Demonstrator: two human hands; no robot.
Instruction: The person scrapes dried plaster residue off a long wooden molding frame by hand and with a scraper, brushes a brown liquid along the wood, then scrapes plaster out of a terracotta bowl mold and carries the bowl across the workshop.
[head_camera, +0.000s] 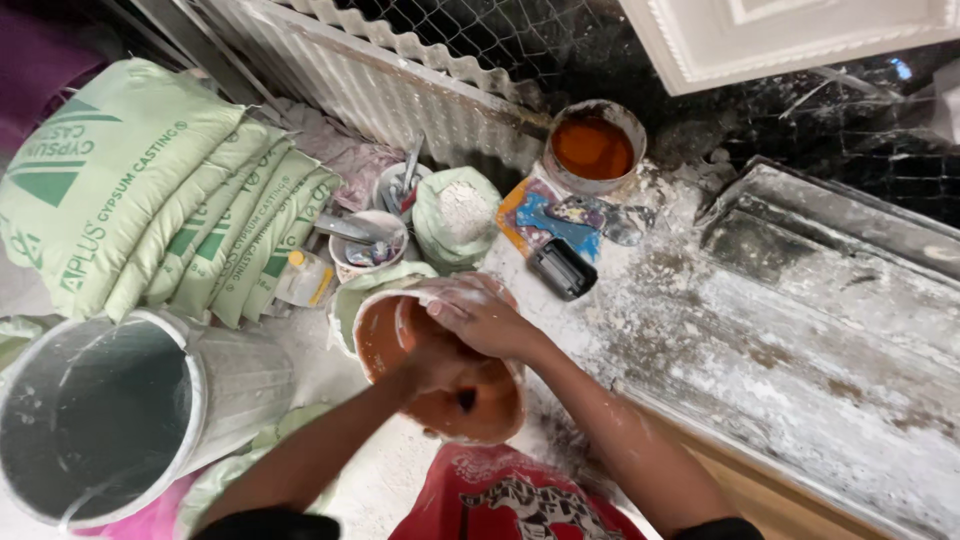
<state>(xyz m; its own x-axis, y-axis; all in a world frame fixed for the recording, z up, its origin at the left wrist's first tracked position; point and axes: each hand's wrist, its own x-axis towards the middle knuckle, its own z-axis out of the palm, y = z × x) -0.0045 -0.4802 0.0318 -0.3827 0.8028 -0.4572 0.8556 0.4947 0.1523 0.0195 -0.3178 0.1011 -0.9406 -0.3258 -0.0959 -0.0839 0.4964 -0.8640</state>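
Observation:
An orange rubber mixing bowl (385, 335), smeared with white plaster, sits tilted in front of me. My left hand (432, 365) reaches down inside it, fingers closed against the bowl's inner wall. My right hand (478, 315), dusted white, lies over the bowl's far rim and grips it. What the left hand presses inside the bowl is hidden.
Several green plaster sacks (150, 190) are stacked at left beside a large grey bucket (110, 420). An open bag of white powder (457, 212), small cups with tools (367, 243), a pot of orange liquid (593, 147), a black object (561, 269) and a plaster-crusted mould (800, 300) surround the bowl.

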